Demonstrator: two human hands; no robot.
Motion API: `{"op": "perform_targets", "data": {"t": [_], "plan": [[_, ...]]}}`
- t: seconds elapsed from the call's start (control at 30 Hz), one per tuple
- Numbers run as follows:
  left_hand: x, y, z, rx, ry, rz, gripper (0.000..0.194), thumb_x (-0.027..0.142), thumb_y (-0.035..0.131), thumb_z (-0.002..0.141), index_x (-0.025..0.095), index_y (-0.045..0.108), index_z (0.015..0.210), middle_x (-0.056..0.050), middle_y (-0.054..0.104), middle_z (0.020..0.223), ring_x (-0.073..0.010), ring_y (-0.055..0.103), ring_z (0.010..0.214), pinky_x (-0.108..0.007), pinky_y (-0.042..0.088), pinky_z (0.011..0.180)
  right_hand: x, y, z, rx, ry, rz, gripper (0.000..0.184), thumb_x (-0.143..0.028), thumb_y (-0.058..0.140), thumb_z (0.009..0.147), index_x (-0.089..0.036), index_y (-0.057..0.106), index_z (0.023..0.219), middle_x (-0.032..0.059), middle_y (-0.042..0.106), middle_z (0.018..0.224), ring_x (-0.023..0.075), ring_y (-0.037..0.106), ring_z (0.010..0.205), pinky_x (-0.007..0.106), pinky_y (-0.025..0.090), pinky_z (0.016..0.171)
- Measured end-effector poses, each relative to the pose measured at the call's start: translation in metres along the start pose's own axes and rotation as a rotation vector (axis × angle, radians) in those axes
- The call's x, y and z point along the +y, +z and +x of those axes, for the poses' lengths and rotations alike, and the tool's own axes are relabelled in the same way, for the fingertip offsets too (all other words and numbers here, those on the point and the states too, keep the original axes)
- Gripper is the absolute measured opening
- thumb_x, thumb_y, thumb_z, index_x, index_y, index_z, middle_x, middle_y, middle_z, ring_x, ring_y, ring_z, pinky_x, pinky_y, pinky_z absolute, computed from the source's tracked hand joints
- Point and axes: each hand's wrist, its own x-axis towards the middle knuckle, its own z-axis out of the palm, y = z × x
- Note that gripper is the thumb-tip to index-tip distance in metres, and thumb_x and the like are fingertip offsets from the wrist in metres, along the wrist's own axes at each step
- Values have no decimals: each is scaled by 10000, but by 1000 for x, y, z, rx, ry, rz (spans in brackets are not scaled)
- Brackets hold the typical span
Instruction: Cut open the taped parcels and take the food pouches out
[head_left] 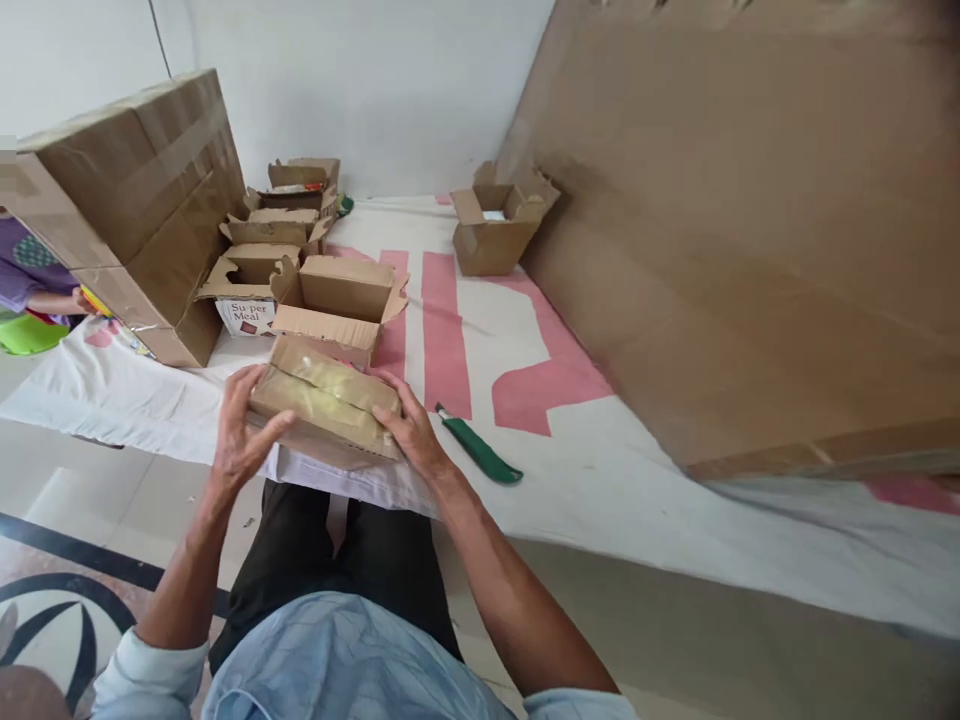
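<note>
White wall (375, 90) noted behind; table (615, 480) covered with a pale cloth patterned in pink. Fingers of the left hand (241, 428) are spread, thumb well away from the rest, and laid against the left end of a taped box (330, 400). Fingers of the right hand (411, 425) are bent round its right end, thumb set on the top. Box is placed at the table's near edge, top closed, shiny tape seen over it.

Step in hand judged to be steadying or turning of the closed box; whether weight is being lifted cannot be told. Next move judged to call for the box being kept square between both hands; should the tape need cutting, one hand would have to be freed for the green knife (480, 448), laid just beside the right hand.

Beyond the taped box, an open box (326, 325) is seen, with a box printed "Su-per Meal" (249, 318) beside it. Farther out, an open carton (487, 245) is stood near the wall. Large cardboard cartons are noted at left (142, 200) and right (742, 250).
</note>
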Motion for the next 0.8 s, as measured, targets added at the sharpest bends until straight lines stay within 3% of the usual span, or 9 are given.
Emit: {"op": "perform_targets", "data": {"t": [0.1, 0.23, 0.43, 0.57, 0.67, 0.8], "plan": [[24, 13, -15, -8, 193, -18, 715, 618, 833, 976, 347, 620, 1603, -154, 476, 1722, -387, 558, 1537, -610, 515, 1262, 10, -25, -10, 22, 80, 18, 891, -692, 869, 844, -322, 628, 1617, 82, 684, 1630, 385, 644, 1490, 492, 583, 1199], [39, 20, -26, 60, 231, -33, 719, 583, 804, 1008, 353, 553, 1642, -176, 483, 1719, -411, 535, 1565, -665, 517, 1256, 27, -48, -18, 45, 142, 74, 942, -714, 884, 815, -363, 605, 1644, 54, 655, 1680, 352, 638, 1520, 463, 590, 1192], [44, 23, -32, 89, 275, -47, 637, 489, 772, 1049, 297, 561, 1618, -200, 573, 1636, -398, 575, 1540, -661, 529, 1242, 31, -49, -20, 39, 178, 86, 981, -750, 885, 787, -371, 614, 1650, 57, 616, 1728, 356, 617, 1559, 486, 585, 1215], [38, 16, -31, 74, 196, -49, 476, 464, 676, 1113, 307, 651, 1562, -176, 656, 1563, -362, 646, 1468, -584, 556, 1220, 23, -43, -16, 7, 174, 77, 1004, -761, 867, 820, -379, 562, 1697, 58, 579, 1762, 351, 596, 1584, 512, 553, 1260], [25, 12, -33, 60, 126, -12, 457, 495, 645, 1125, 308, 699, 1540, -171, 697, 1533, -363, 671, 1429, -575, 551, 1217, 11, -40, -8, 11, 159, 45, 1035, -721, 920, 797, -374, 560, 1702, 51, 577, 1763, 360, 567, 1607, 515, 538, 1282], [2, 17, -56, 40, 18, -55, 474, 515, 676, 1103, 296, 715, 1521, -174, 693, 1543, -359, 670, 1428, -540, 597, 1157, -9, -36, 4, -3, 123, -27, 987, -657, 929, 833, -378, 563, 1707, 48, 665, 1675, 379, 604, 1568, 523, 563, 1262]]}}
